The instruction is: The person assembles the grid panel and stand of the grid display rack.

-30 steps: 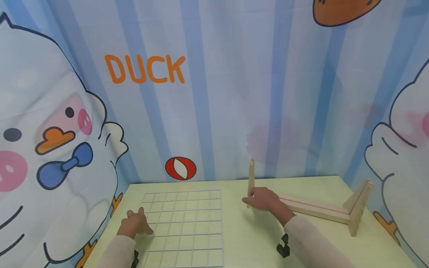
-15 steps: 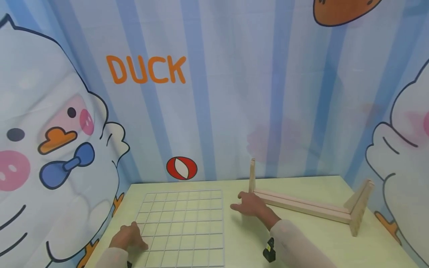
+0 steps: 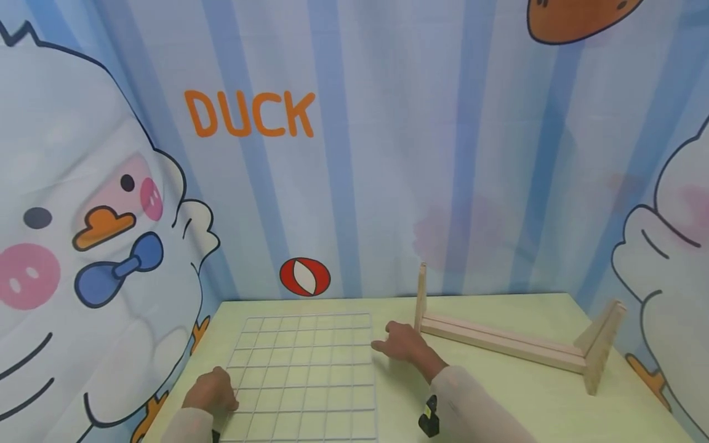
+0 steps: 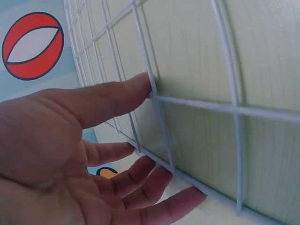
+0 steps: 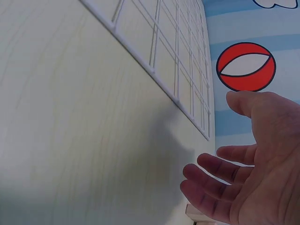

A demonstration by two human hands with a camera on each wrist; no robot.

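A white wire grid panel lies flat on the pale table, left of centre in the head view. My left hand is at its left edge. In the left wrist view the thumb rests on an inner wire crossing, while the fingertips meet the outer edge wire, so the hand grips the panel's border. My right hand hovers just off the panel's right edge, holding nothing. Its fingers are loosely bent and the thumb is spread, with the grid's edge beyond them in the right wrist view.
A wooden stand with a long crossbar and upright ends sits on the right part of the table. A blue striped curtain with printed ducks hangs behind and at both sides.
My right hand has left the wooden stand's left upright and moved left to the grid's right side. My left hand has slid nearer along the grid's left edge and closed in on it.
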